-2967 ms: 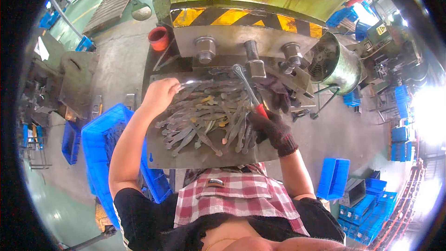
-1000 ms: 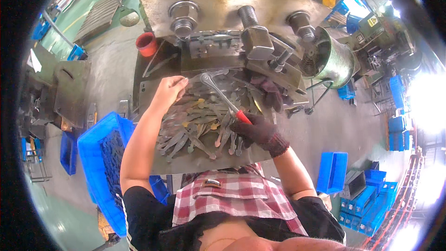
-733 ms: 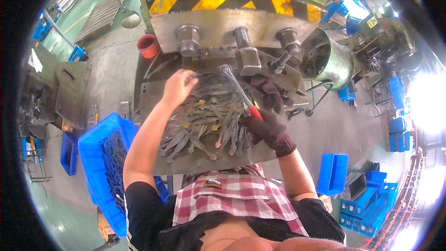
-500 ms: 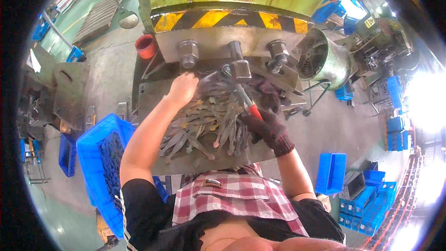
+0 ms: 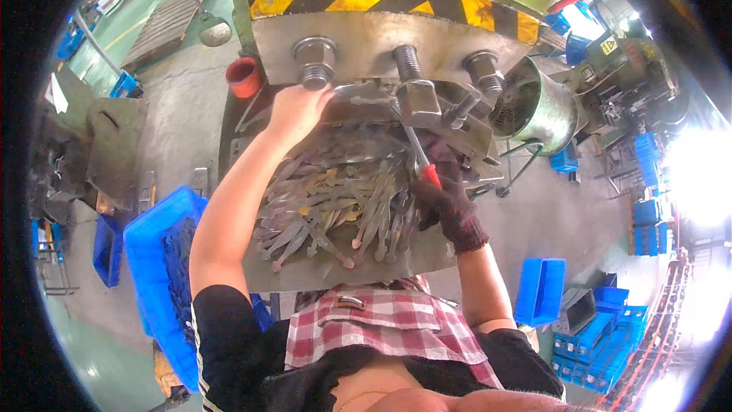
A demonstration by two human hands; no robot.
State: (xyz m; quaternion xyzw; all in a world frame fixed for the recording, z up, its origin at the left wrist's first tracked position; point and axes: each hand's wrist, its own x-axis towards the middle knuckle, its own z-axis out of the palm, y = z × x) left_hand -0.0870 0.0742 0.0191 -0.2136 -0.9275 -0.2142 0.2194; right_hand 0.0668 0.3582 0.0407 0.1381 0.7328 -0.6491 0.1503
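I have both hands over the worktop [image 5: 305, 280], in front of the press [image 5: 381, 40]. The right hand [image 5: 447, 202], in a dark knitted glove, is wrapped firmly around the red handle of a tool [image 5: 418, 154]. The tool's metal shaft slants away and to the left, up to the middle bolt [image 5: 418, 93]; I can't tell whether its far end touches the bolt or only passes behind it.

The left hand [image 5: 300, 113] is bare and stretched out under the left bolt [image 5: 315, 61], its fingers drawn together. A blurred, shiny strip [image 5: 358, 94] lies just beyond the fingertips, at the front of the press, and from here I can't tell whether they have hold of it.

Between my two forearms, a loose heap of flat metal parts [image 5: 328, 210] covers the middle of the worktop, fanned out at the near edge. A dark cloth [image 5: 444, 151] sits beside the heap, just beyond the glove. A red cup [image 5: 243, 78] stands at the far left corner, near the press. To my left, a blue crate [image 5: 145, 240] holds more dark parts, and a fan [image 5: 550, 111] stands off to the right.
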